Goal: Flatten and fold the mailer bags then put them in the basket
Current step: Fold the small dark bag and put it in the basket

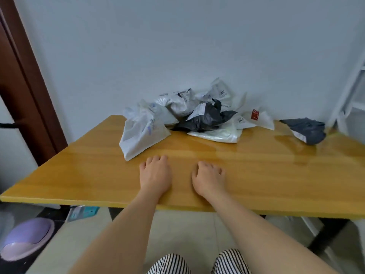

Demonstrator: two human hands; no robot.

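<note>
A heap of crumpled mailer bags lies at the back of the wooden table (79,171). It includes a white bag (141,133) at the left, a black bag (205,117) in the middle and a white bag with a red logo (256,117). Apart from the heap, a dark grey bag (306,131) sits at the right. My left hand (155,174) and my right hand (209,177) rest on the table in front of the heap, fingers loosely curled, holding nothing. The white bag's near corner lies just left of my left hand. No basket is in view.
A brown door frame (25,86) stands at the left and a white shelf frame (351,91) at the far right. On the floor at the lower left lies a purple basin (27,238). The wall stands right behind the bags.
</note>
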